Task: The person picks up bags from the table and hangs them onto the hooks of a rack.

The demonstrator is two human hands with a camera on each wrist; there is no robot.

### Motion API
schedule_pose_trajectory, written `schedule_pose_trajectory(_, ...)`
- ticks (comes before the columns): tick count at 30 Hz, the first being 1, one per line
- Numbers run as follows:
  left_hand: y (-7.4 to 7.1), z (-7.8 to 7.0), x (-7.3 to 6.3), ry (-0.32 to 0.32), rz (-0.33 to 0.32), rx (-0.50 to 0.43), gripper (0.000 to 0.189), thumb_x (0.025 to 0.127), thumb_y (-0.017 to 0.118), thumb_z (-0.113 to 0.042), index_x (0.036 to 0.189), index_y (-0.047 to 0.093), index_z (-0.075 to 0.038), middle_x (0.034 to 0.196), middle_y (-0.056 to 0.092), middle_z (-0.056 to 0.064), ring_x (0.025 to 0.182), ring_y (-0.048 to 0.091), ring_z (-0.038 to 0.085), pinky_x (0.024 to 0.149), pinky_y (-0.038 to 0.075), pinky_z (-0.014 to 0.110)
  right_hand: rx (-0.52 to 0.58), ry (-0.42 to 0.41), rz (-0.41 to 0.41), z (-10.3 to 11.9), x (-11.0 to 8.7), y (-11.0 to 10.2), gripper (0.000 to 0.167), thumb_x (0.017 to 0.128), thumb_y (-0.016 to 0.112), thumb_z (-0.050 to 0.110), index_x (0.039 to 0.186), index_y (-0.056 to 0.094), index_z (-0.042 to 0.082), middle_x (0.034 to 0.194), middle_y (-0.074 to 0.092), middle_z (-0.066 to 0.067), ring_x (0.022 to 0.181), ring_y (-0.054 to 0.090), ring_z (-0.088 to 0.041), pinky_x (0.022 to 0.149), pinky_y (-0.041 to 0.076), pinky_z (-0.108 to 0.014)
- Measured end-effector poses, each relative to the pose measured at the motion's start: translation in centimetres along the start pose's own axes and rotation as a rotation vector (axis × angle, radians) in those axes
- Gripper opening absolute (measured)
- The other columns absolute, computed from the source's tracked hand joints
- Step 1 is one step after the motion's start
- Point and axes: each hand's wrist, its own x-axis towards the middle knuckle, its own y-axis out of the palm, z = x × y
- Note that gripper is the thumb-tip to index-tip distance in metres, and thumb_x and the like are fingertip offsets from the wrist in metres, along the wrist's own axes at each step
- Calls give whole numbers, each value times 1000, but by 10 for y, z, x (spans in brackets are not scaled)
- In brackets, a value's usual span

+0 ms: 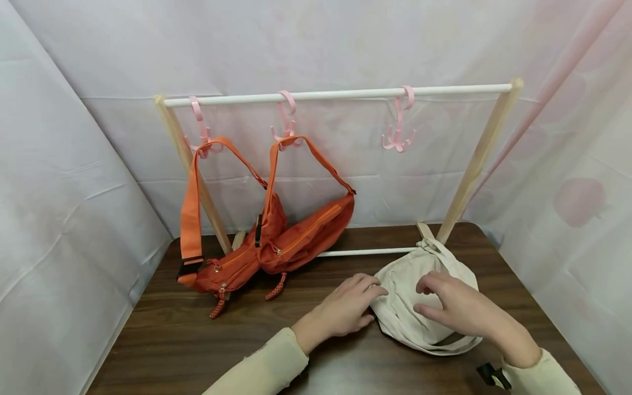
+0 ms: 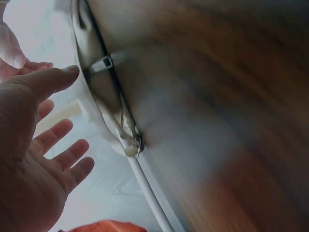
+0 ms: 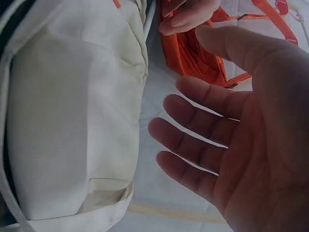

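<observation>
Loosely spread, the fingers [image 3: 188, 142] of the right hand [image 1: 459, 307] stand wide above a slouchy cream fabric bag [image 1: 402, 293]. The left hand [image 1: 345, 307] is likewise relaxed and parted at the bag's left edge; whether its fingertips touch the cloth I cannot tell. The bag lies on a dark wood-grain table [image 1: 163, 334], near the right foot of a pale wooden rack [image 1: 471, 170] with a white rail [image 1: 345, 95]. Farther left, two orange zippered bags [image 1: 313, 233] hang by their straps from pink plastic hooks [image 1: 286, 118]; a third pink hook [image 1: 399, 131] hangs right of them.
</observation>
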Motion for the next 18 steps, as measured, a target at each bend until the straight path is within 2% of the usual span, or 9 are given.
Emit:
schedule_pose_trajectory(5,4,-5,6,11,30,27,54,87,89,-26,135,66,-24,129,55,-3,126,53,18,114,42,37,31,-46,86,1,-6,6,35,86,88,47,98,64,25,94,57,14,85,54,-5,73,49,-32)
schedule_pose_trajectory(9,6,-7,9,17,40,51,48,89,88,-29,132,68,-26,123,55,-5,121,54,18,108,45,34,-2,-52,143,3,-13,16,45,74,94,51,93,59,29,88,50,17,78,44,-3,67,41,-28)
schedule_pose_trajectory(14,8,-9,10,7,52,58,43,91,86,-31,131,69,-27,122,56,-6,118,55,17,103,47,32,-85,-72,163,8,-20,34,53,67,95,55,88,53,30,85,44,19,77,41,-4,68,39,-32)
schedule_pose_trajectory(18,9,-11,11,-6,72,54,42,92,85,-32,131,70,-27,123,56,-5,118,56,17,102,48,33,-126,-48,199,11,-23,47,52,68,96,52,86,52,31,85,41,20,78,40,-5,71,40,-38)
